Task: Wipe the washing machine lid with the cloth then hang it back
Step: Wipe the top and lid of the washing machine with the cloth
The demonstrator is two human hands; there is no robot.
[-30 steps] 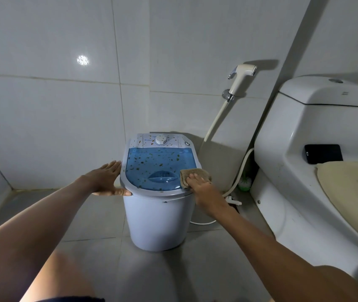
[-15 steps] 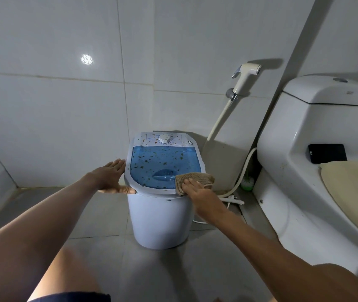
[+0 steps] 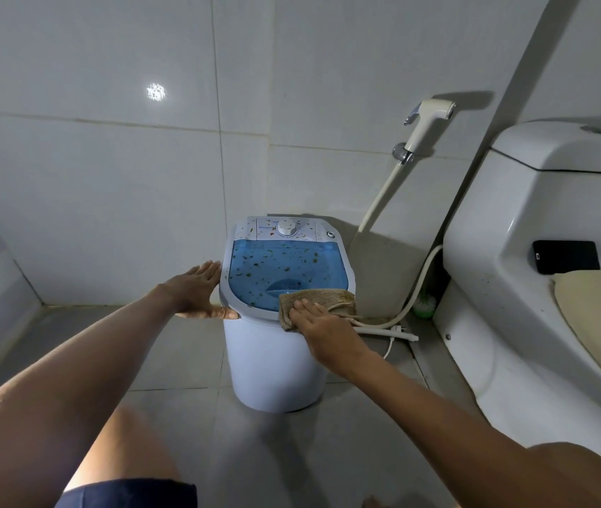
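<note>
Your right hand (image 3: 319, 324) is flat, fingers straight, pressing the brown cloth (image 3: 313, 300) onto the near right corner of the blue lid (image 3: 284, 269). Since half a second ago the cloth has slid a bit further toward the front edge, part of it now draped over the rim. Your left hand (image 3: 196, 291) hasn't budged, open palm braced against the left side of the washing machine (image 3: 269, 361), thumb along the front rim. Dial (image 3: 286, 226) sits behind the lid.
</note>
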